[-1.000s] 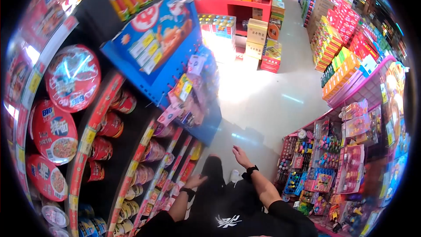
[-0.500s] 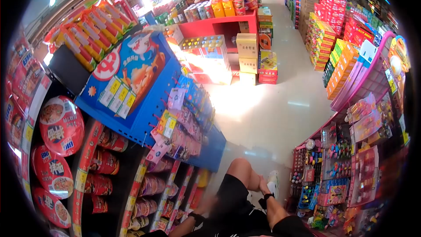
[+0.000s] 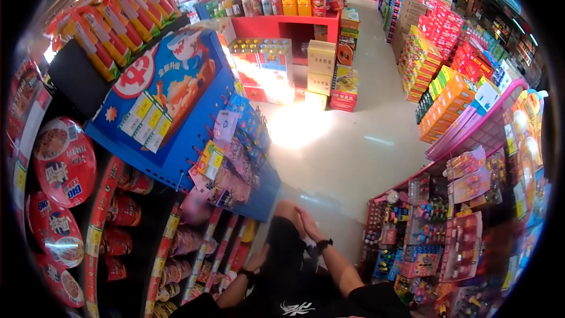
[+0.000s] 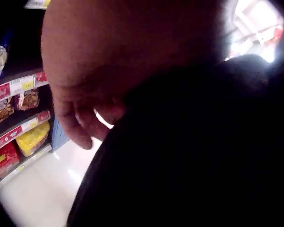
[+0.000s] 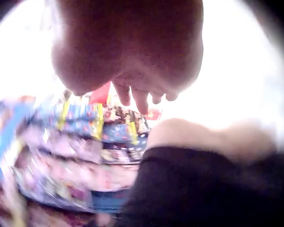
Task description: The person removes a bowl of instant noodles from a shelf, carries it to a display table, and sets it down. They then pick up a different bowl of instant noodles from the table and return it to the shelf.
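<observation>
both hands (image 3: 257,258) (image 3: 309,227), fingers loosely relaxed, hang by dark shorts (image 3: 284,240) near a blue display (image 3: 197,122).

Place: a shop, packed with priced goods
Shelves (image 3: 94,240): rows of red tubs (image 3: 66,162), tagged edges
Blue stand (image 3: 126,156): price cards (image 3: 144,119), hanging packets (image 3: 232,171)
Pink rack (image 3: 487,119): many small packaged wares (image 3: 424,224)
Aisle (image 3: 376,76): cartons (image 3: 321,66) stacked alongside

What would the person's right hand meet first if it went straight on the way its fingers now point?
The right hand would probably meet the colourful plastic packets on the blue display stand, though depth is unclear and the bare knee is close.
</observation>
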Available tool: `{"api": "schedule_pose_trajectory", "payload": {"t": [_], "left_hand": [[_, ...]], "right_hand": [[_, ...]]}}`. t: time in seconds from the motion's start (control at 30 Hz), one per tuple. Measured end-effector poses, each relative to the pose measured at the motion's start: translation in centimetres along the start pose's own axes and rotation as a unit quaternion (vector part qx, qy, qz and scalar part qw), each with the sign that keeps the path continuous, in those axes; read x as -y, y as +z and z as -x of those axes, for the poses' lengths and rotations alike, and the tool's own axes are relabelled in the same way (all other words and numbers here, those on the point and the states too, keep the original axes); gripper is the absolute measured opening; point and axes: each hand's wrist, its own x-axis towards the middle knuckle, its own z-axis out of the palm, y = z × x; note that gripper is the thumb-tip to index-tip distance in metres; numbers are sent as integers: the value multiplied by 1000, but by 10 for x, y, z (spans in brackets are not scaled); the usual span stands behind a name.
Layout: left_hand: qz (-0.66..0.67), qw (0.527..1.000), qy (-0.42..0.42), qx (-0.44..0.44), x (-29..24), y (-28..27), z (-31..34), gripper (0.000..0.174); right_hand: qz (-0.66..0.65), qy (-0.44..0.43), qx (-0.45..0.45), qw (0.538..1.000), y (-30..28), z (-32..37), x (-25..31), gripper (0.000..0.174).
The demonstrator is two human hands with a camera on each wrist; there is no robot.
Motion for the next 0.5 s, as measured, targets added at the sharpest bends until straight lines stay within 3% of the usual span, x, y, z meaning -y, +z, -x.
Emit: {"api": "schedule_pose_trajectory", "payload": {"t": [0.03, 0.07, 0.13, 0.17, 0.2, 0.27, 0.3, 0.37, 0.43, 0.47, 0.5], "left_hand": [[-66, 998, 17, -6, 6, -2, -12, 60], [-132, 990, 40, -15, 10, -1, -32, 61], [-167, 978, 110, 56, -3, 1, -42, 59], [-186, 968, 145, 87, -12, -1, -50, 58], [-196, 971, 110, 76, 0, 9, -64, 52], [-224, 946, 94, 214, -48, -1, -59, 46], [-235, 929, 138, 250, -42, -2, -65, 47], [-261, 885, 228, 311, -12, -5, -98, 47], [-267, 898, 162, 310, -2, -11, -103, 48], [-275, 902, 134, 306, -3, -20, -112, 49], [-264, 906, 170, 285, -4, -26, -115, 52]], "right_hand": [[201, -54, 46, 977, -10, 5, 7, 54], [274, -65, 40, 959, -25, 11, 12, 54], [409, -93, 27, 907, -68, 13, 4, 56], [372, -19, -5, 928, -90, 19, -10, 55], [329, 51, -38, 942, -112, 27, -28, 54], [410, 51, -26, 911, -158, 59, -50, 54], [449, 100, -3, 888, -176, 75, -51, 56], [447, 182, -76, 872, -181, 115, -39, 59], [409, 262, -109, 867, -206, 144, -97, 55], [401, 286, -107, 864, -201, 150, -91, 52], [395, 307, -107, 859, -193, 153, -81, 50]]}}
